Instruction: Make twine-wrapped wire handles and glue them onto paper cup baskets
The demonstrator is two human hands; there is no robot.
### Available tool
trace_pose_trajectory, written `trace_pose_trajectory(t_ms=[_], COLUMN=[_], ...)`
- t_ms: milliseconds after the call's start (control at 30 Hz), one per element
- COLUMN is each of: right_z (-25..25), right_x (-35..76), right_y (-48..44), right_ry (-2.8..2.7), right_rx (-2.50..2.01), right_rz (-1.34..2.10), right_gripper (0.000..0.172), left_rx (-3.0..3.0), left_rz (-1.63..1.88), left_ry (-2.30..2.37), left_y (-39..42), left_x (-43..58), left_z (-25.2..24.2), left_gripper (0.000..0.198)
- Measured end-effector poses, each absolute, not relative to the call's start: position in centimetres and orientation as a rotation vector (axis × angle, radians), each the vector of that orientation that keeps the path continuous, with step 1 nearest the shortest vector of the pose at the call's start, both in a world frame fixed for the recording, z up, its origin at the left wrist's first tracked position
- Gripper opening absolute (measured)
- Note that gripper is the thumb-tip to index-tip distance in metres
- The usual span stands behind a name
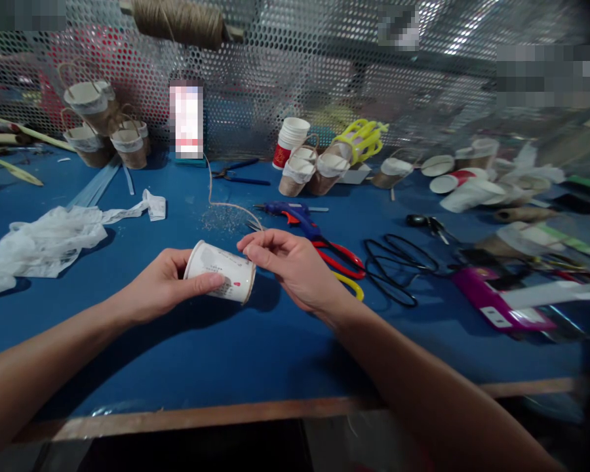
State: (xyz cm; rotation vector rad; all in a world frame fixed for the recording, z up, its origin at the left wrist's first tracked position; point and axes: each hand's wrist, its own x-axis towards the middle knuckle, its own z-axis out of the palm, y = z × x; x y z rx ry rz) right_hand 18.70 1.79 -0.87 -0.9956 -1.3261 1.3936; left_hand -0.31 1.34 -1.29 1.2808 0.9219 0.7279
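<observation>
My left hand [164, 283] grips a white paper cup [221, 272] by its side, thumb over the printing. The cup lies tilted on its side above the blue table, its rim toward the left. At the cup's right end, my right hand [288, 262] pinches a thin twine [231, 206] between thumb and fingers. From there the twine runs up and back, past the lit phone. A brown edge shows around the cup's base, close to my right fingertips.
Behind my right hand lie a blue glue gun [295, 213], red-handled scissors [341, 255] and a looped black cable [398, 269]. White lace [44, 242] is heaped at left. Twine-wrapped cups [128, 144] stand by the mesh wall, below a twine spool [177, 23]. A purple box [496, 301] sits at right.
</observation>
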Motion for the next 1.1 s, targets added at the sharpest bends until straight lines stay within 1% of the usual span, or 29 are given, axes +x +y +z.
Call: trace_pose_trajectory(t_ms=[600,733,867,1000,1100], right_z=[-1.19,-1.19,-1.11,-1.15,-0.96], right_x=[18.82,18.85,18.67,18.57,18.71], right_y=[2.02,1.99,1.94,1.93,1.84], right_ry=[-1.414,-1.43,-1.402,-1.398,-1.463], right_rx=[-1.06,-1.091,-1.104,-1.217,-1.284], right_rz=[1.367,1.387,1.41,1.224,1.07], right_gripper=[0.011,0.013,0.017,0.025,0.024], left_rx=[1.295,1.298,1.301,1.271,1.23], left_rz=[0.739,0.749,0.768,0.793,0.849], left_ry=[0.912,0.922,0.934,0.94,0.93], left_y=[1.27,1.17,1.17,1.18,1.21], left_x=[-0.32,-0.26,-0.23,-0.18,-0.11], left_z=[-1.14,-1.15,-1.23,-1.21,-1.29], left_gripper=[0.017,0.015,0.017,0.018,0.017])
